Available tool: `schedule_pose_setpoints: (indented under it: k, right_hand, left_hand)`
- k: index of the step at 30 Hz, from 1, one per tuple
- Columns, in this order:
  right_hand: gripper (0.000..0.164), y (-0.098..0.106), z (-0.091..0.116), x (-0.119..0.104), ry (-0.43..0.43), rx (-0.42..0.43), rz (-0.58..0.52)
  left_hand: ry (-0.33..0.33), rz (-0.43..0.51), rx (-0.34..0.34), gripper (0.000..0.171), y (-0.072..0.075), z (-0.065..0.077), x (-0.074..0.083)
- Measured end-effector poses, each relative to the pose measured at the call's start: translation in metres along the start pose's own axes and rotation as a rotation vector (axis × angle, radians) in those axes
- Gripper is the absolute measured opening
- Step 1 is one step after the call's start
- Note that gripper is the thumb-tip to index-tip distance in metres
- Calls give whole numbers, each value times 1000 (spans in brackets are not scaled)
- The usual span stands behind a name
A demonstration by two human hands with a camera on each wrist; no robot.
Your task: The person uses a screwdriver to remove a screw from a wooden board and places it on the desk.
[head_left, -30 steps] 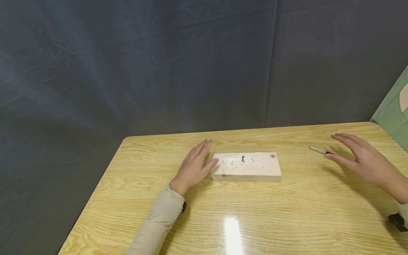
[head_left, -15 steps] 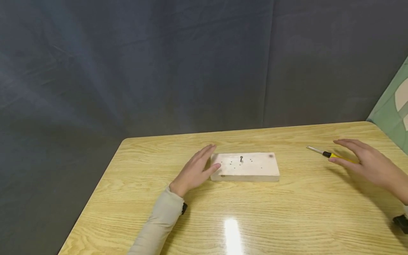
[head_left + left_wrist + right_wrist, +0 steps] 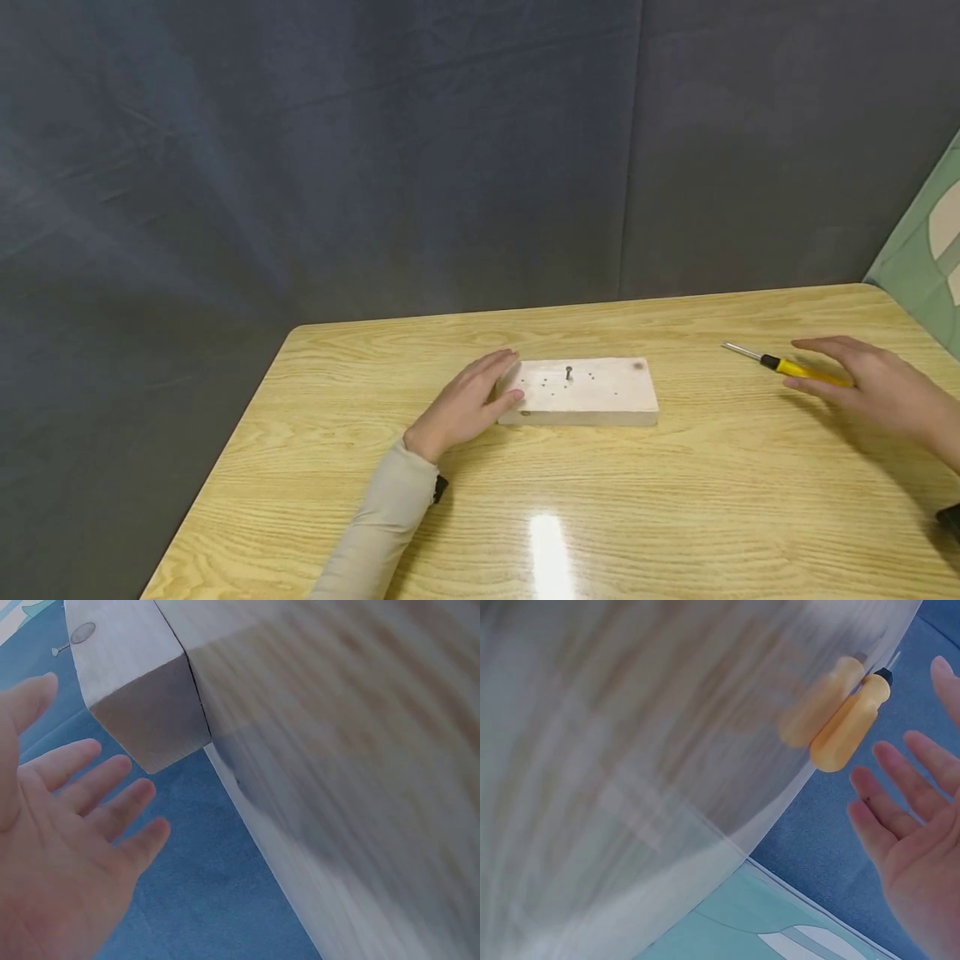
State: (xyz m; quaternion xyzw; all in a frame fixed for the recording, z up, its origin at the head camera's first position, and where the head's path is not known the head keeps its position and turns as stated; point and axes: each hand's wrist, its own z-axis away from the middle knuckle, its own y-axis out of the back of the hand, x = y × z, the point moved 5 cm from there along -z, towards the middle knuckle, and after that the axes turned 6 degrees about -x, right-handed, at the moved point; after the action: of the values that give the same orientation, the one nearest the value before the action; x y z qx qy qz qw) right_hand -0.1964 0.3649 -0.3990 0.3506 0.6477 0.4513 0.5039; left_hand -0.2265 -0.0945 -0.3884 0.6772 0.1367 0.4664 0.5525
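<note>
A pale wooden block (image 3: 618, 383) lies flat on the table, its top dotted with several small holes. One screw (image 3: 568, 372) stands upright in it, its head raised above the wood. My left hand (image 3: 461, 408) hovers at the block's left end, thumb and fingers spread; the left wrist view shows a gap between the fingertips and the block's end (image 3: 154, 716). On the right lies a screwdriver (image 3: 791, 368) with a yellow handle, black collar and metal shaft pointing left. My right hand (image 3: 885, 387) is held over its handle end, fingers extended, holding nothing.
The wood-grain table (image 3: 637, 508) ends at a dark cloth curtain (image 3: 450, 167) behind and on the left. A green patterned panel (image 3: 918, 242) stands beyond the right edge. Glare (image 3: 550, 550) shines near the front.
My left hand has shifted slightly right, closer over the block's end. My right hand has drawn back to the right and lower, uncovering the screwdriver's yellow handle.
</note>
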Motion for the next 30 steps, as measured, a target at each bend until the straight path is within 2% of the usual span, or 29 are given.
schedule_pose_setpoints:
  k: [9,15,20,25,30]
  right_hand:
    - [47,-2,-1,1,47,29,57]
    - [39,-4,0,1,98,31,94]
    - [40,-4,1,1,140,35,121]
    - [38,-5,0,3,115,-17,101]
    - [35,-7,-4,5,58,-107,73]
  left_hand:
    - [18,41,-37,62,-3,-1,-1]
    - [32,7,-64,61,-5,0,0]
    - [23,3,-63,62,-5,0,0]
    - [15,3,-55,62,-5,0,1]
    - [24,-2,-55,63,-6,0,0]
